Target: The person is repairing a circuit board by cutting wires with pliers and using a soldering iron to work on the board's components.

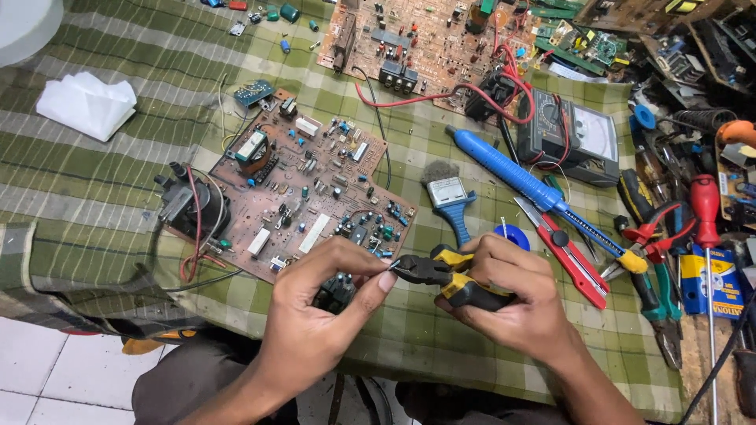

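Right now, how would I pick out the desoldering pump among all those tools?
Start at the brown circuit board on the green checked cloth, then look right past the small brush. The desoldering pump is the long blue tube lying diagonally beside the multimeter, the only all-blue tool.

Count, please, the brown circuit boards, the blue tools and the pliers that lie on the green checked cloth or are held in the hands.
Brown circuit boards: 2 (near, far)
Blue tools: 2 (long blue desoldering pump, blue-handled brush)
Pliers: 2 (black-and-yellow pair in right hand, red-handled pair)
Total: 6
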